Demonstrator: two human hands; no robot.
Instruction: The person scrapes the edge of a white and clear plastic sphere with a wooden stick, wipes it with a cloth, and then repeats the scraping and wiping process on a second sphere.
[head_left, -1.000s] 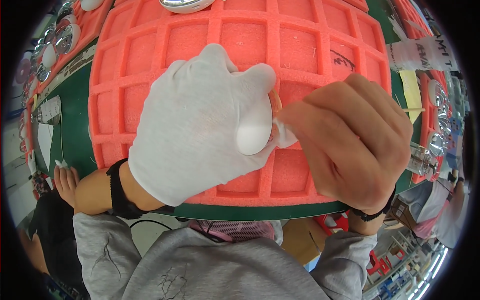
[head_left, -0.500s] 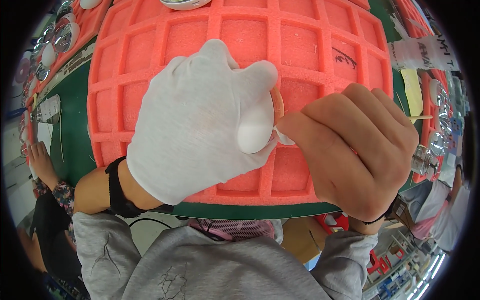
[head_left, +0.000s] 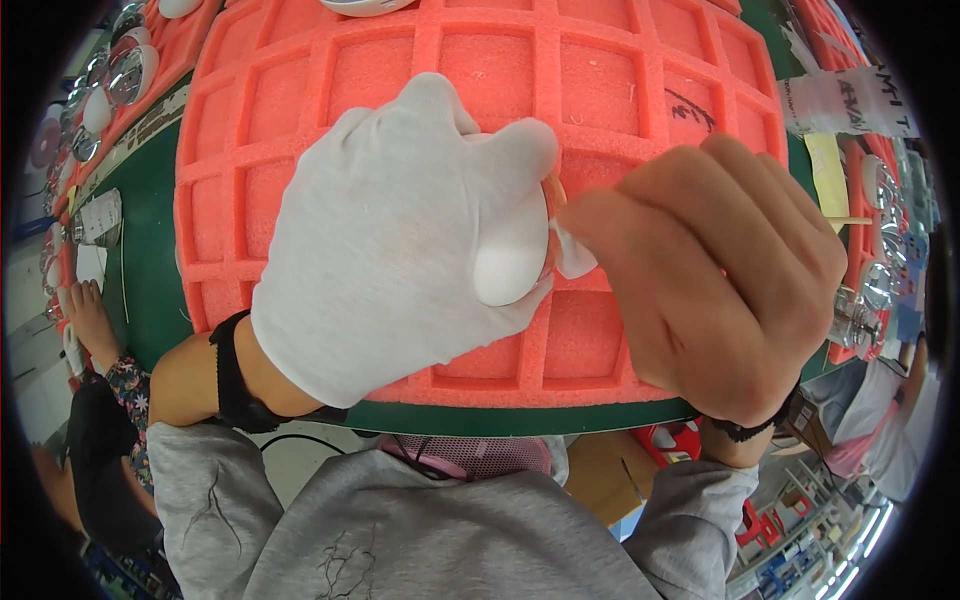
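My left hand (head_left: pixel 380 230), in a white glove, is closed around a smooth white rounded piece (head_left: pixel 512 262). An orange-brown edge (head_left: pixel 553 190) shows on the right side of this piece; most of the rest is hidden by the glove. My bare right hand (head_left: pixel 720 285) is closed beside it, thumb and forefinger pinched together. From that pinch a small white scrap (head_left: pixel 574 258), like cloth or tissue, hangs against the piece's right edge. Both hands are above a pink foam tray (head_left: pixel 546 75) divided into square pockets.
A white rounded part (head_left: pixel 366 5) lies at the tray's far edge. Shiny domed parts (head_left: pixel 132 72) fill another pink tray at far left, with more (head_left: pixel 878 285) at right. A clear plastic roll (head_left: pixel 845 103) lies at the right. Another person's hand (head_left: pixel 90 318) rests on the green table at left.
My right hand has shifted slightly up and right, and the white scrap hangs out further beside the piece. My left hand keeps its hold nearly unmoved.
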